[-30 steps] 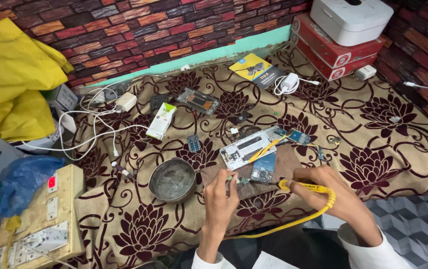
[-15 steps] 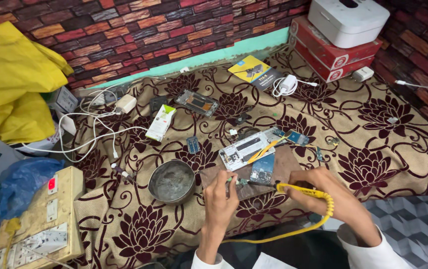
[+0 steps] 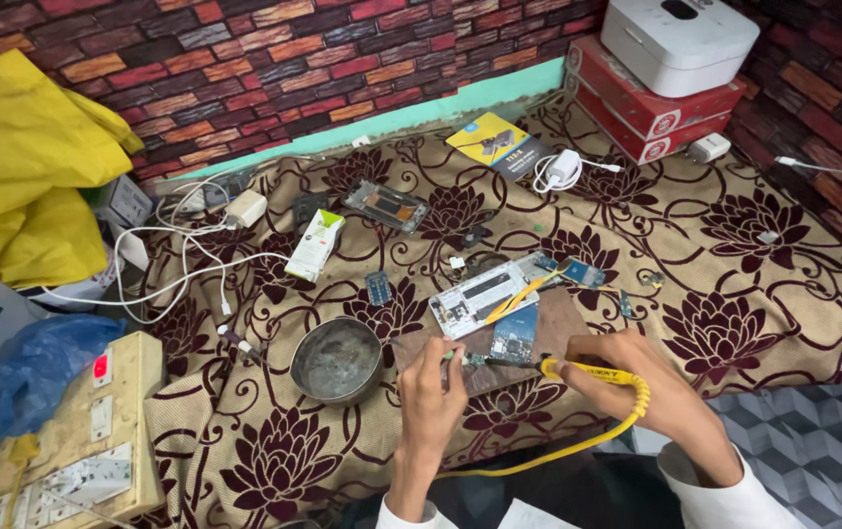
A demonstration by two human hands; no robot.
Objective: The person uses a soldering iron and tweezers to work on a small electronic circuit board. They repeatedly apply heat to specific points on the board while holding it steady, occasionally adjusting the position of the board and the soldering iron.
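- The right hand point(image 3: 651, 387) is clenched around a yellow-handled soldering iron point(image 3: 593, 372), its dark tip pointing left toward a small circuit board point(image 3: 477, 360).
- The left hand point(image 3: 431, 387) pinches a thin tool with its fingers closed, right beside that small circuit board; whether it touches the board cannot be told.
- The small circuit board lies on a brown work mat point(image 3: 553, 328) at the near middle of the flower-patterned cloth point(image 3: 735, 264).
- A yellow cable point(image 3: 578, 446) curls from the iron's handle back toward the person.
- Just beyond the hands lies a blue circuit board point(image 3: 514, 338), and farther still an opened phone frame point(image 3: 485, 297) with a yellow tool laid across it.
- A round metal bowl point(image 3: 337, 360) sits just left of the left hand.
- Farther off on the cloth: a small white and green box point(image 3: 314, 245), a second phone frame point(image 3: 387, 206) and a white charger point(image 3: 565, 167) with coiled lead.
- At the near left stands a beige switchboard point(image 3: 98, 431); red boxes point(image 3: 651, 103) carrying a white device point(image 3: 674, 39) sit at the far right.
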